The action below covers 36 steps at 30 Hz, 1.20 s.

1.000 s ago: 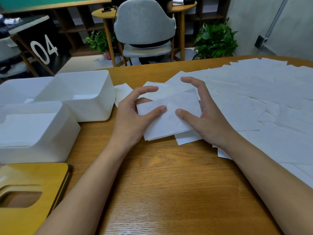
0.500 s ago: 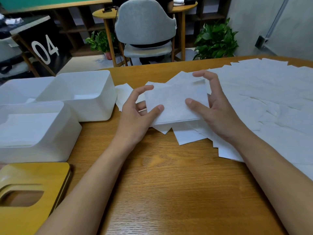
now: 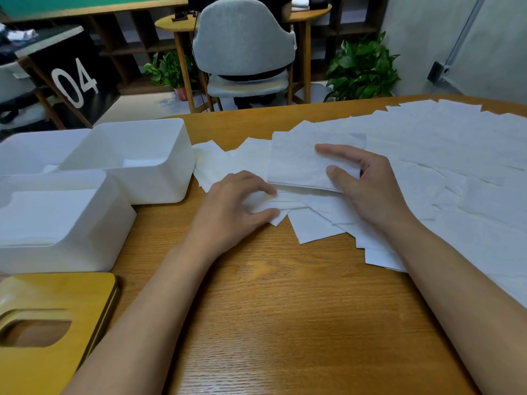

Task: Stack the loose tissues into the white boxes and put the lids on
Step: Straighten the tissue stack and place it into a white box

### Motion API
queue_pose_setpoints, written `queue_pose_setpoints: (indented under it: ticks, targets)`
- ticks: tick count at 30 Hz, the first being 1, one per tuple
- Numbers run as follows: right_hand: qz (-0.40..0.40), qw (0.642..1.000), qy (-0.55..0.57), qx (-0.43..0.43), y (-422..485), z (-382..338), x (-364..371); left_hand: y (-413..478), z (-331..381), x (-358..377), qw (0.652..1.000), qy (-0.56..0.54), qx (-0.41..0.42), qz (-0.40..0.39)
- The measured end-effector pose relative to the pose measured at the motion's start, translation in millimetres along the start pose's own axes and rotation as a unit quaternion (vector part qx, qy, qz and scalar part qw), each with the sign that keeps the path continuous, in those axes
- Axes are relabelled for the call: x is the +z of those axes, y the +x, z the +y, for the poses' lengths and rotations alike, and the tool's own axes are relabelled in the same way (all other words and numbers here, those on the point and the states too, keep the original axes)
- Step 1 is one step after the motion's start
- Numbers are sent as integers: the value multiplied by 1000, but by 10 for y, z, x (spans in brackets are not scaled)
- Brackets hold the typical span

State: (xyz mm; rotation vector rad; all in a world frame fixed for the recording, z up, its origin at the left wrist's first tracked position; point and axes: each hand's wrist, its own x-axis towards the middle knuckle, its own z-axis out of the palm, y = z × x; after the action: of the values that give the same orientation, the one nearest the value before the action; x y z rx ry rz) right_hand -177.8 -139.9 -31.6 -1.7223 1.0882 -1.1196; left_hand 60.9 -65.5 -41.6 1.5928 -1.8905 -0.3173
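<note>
Head view, 1 frame.

Right hand (image 3: 370,189): grips a small stack (image 3: 296,163) of tissues, thumb on top, fingers curled over the stack's right end. The stack sits over the left margin of the spread of tissues (image 3: 456,155), which covers the right half of the desk (image 3: 285,309) out to the far right corner. I cannot tell whether the stack is lifted or resting.

Left hand (image 3: 233,203): fingers curled, pinching a loose tissue (image 3: 261,203) between thumb and forefinger at the spread's near-left fringe.

Key relation: the loose tissue lies just beside the stack, on its near-left side, partly under the stack's near edge. The stack's long axis runs left to right, about parallel to the desk's far edge. The left hand is the nearer one to that tissue and already has it.

Judgement: the step in hand is gathering. The next tissue probably goes up and right onto the stack, square to its long axis.

Destination: 2 open boxes by the left edge. The far box (image 3: 171,178) stands just left of the spread, with little showing inside. The near box (image 3: 85,252) already holds a flat layer. Both lie left of the stack, on the left hand's side.

Wooden lid (image 3: 57,292): near-left corner, not yet on any box.
</note>
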Motion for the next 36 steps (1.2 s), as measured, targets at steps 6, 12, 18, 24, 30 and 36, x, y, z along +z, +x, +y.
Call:
queue_pose_setpoints:
  ticks: [6, 12, 18, 24, 30, 36]
  targets:
    - [0, 1000, -8, -5, -9, -7, 14, 11, -4, 66, 995, 51, 73, 35]
    - [-49, 999, 8, -6, -21, -35, 30, -38, 197, -16, 994, -44, 56, 87]
    - [-99, 993, 52, -41, -97, -157, 47, -26, 227, -161, 957, -278, -34, 78]
    - [-76, 997, 17, -11, -123, -121, 96, 0, 200, -134, 962, -239, -59, 115]
    - [-113, 993, 31, -20, -159, -180, 116, -1, 250, -128, 953, -251, -85, 147]
    - [-131, 989, -7, -63, -192, -202, 179, 8, 296, -98, 938, -287, -103, 167]
